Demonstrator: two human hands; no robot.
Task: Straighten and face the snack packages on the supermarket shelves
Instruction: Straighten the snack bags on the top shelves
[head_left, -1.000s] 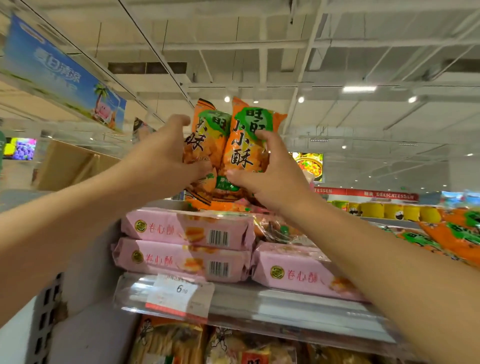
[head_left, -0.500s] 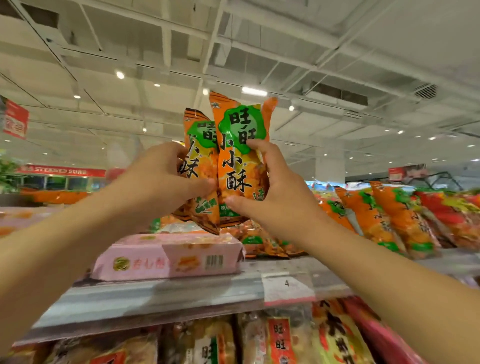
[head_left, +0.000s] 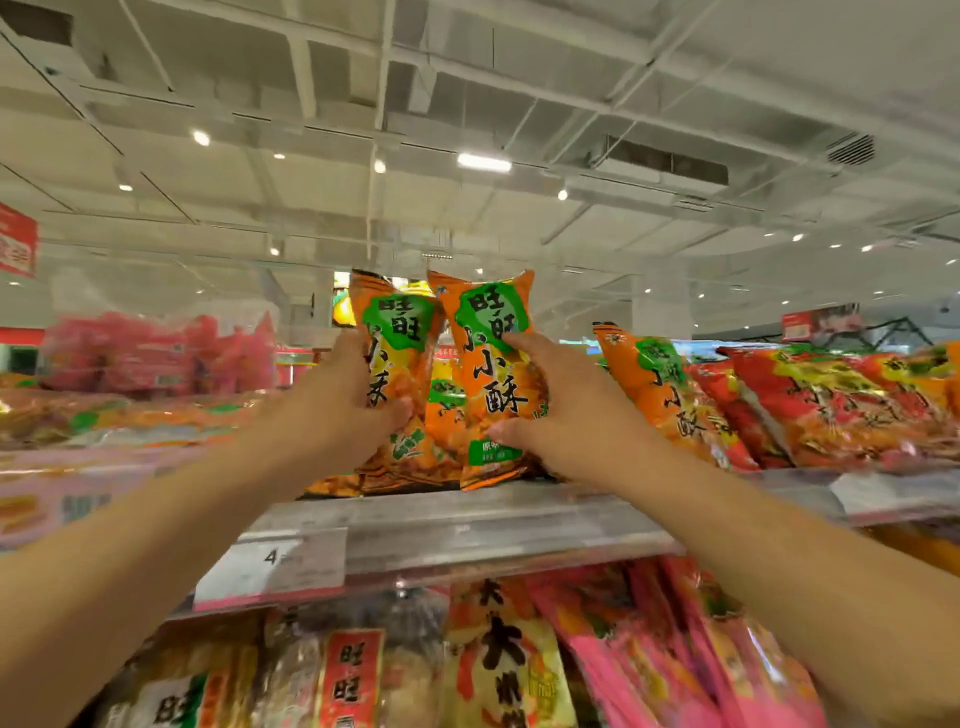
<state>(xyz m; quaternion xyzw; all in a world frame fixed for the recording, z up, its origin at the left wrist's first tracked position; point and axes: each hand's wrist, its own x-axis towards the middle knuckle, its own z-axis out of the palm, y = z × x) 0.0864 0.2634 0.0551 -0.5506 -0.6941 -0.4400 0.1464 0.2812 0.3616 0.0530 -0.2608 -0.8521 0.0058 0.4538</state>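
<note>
Two orange snack bags with green labels stand upright side by side on the top shelf (head_left: 467, 525). My left hand (head_left: 343, 410) grips the left orange bag (head_left: 395, 332) from its left side. My right hand (head_left: 561, 415) holds the right orange bag (head_left: 488, 364), thumb near its bottom label and a finger on its green top. The bottoms of both bags rest at the shelf's front edge. More orange bags lie flat behind and under them, partly hidden.
To the right lean another orange bag (head_left: 660, 384) and several red bags (head_left: 826, 410). Blurred pink packages (head_left: 156, 353) sit at the left. A price tag (head_left: 275, 566) hangs on the shelf rail. Below it are rice cracker bags (head_left: 498, 660) and pink bags (head_left: 675, 649).
Both hands carried the two orange bags rightwards along the top shelf and lowered them until their bottoms met the shelf. The pink boxes have slid off to the left of the view.
</note>
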